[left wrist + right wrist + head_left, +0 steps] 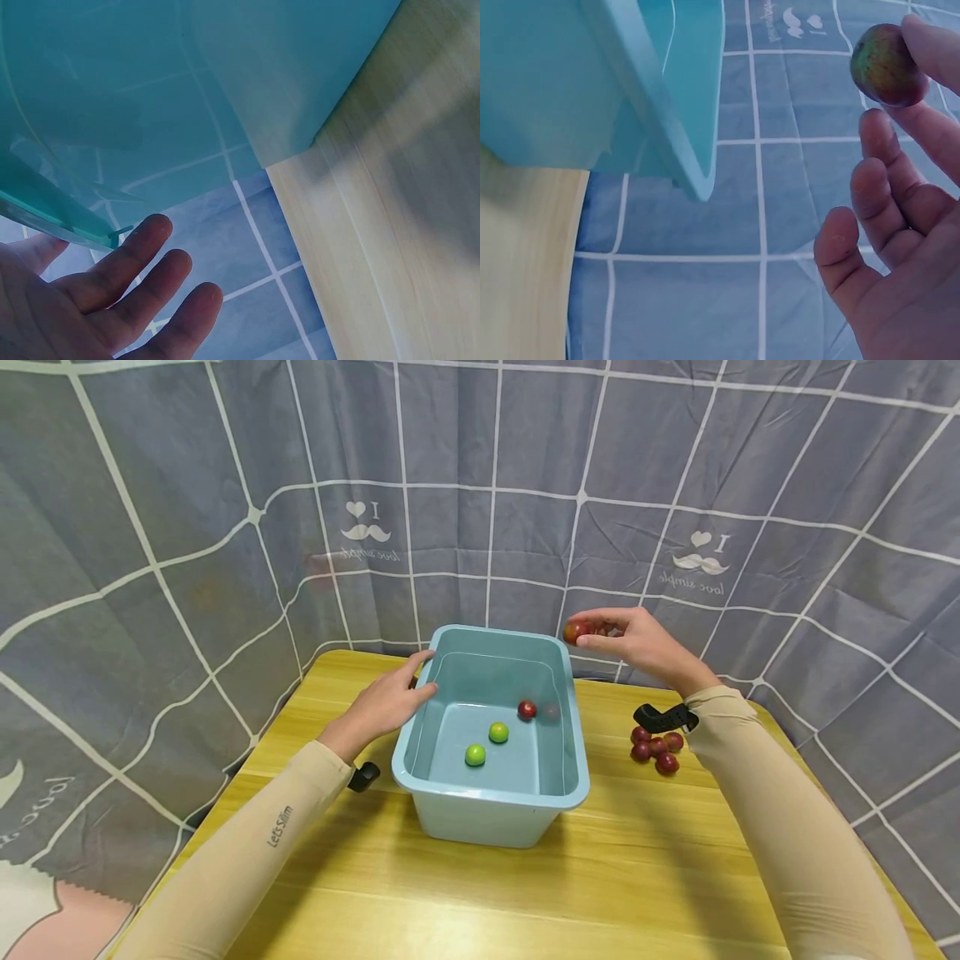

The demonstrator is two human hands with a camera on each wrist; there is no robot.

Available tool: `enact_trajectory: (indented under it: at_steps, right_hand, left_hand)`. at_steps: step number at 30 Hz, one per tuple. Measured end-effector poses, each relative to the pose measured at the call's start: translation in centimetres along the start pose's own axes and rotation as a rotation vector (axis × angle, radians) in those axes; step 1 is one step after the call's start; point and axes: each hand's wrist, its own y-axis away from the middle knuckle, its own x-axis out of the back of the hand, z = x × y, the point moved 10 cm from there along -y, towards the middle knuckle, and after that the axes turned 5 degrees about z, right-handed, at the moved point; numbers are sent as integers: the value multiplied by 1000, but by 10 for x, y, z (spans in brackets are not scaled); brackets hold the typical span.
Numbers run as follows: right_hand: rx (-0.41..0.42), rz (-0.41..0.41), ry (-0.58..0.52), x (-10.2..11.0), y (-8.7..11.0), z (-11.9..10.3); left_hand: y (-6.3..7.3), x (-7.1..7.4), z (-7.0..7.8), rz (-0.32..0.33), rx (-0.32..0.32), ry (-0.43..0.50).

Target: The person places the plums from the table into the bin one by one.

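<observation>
Grey curtain (pixel 540 452) with white grid lines, glossy yellowish wooden table (pixel 300 893)

A close-fitting beige left sleeve (pixel 232 868) is carrying dark lettering (pixel 280 827) beginning with "Let's", and a matching right sleeve (pixel 787 827) is wrinkling near its cuff (pixel 722 697). A curved black strap (pixel 662 719) is sitting at this cuff; a rounded black piece (pixel 364 777) is showing beside the left sleeve.
</observation>
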Motion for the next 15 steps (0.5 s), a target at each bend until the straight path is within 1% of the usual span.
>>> enact_trajectory:
  at_steps: [8, 15]
  right_hand:
    - [27, -104, 98, -25, -18, -15]
    - [58, -183, 176, -44, -27, -27]
  left_hand:
    - [1, 0, -1, -3, 6, 2]
    - [0, -1, 0, -2, 4, 11]
